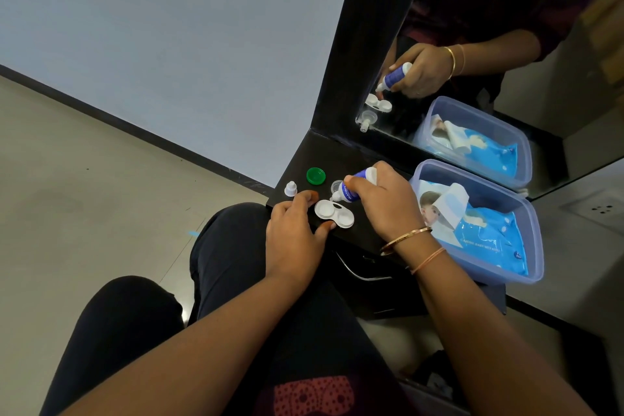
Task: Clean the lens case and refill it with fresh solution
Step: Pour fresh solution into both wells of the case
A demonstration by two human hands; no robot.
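Observation:
A white two-well lens case (334, 213) lies open on the black shelf (304, 159). My left hand (295, 233) rests beside it, thumb and fingertips touching its left edge. My right hand (385, 203) grips a small blue-and-white solution bottle (353, 186), tipped down with its nozzle just above the case's left well. A green lid (316, 176) lies behind the case. A clear lid (336, 185) sits partly hidden behind the bottle. A small white bottle cap (290, 188) stands at the left.
A translucent blue tub (537, 246) holding a blue wet-wipes pack (489, 236) stands right of my right hand. A mirror (506, 44) behind the shelf reflects the scene. My knees sit below the shelf's front edge, near a drawer handle (361, 272).

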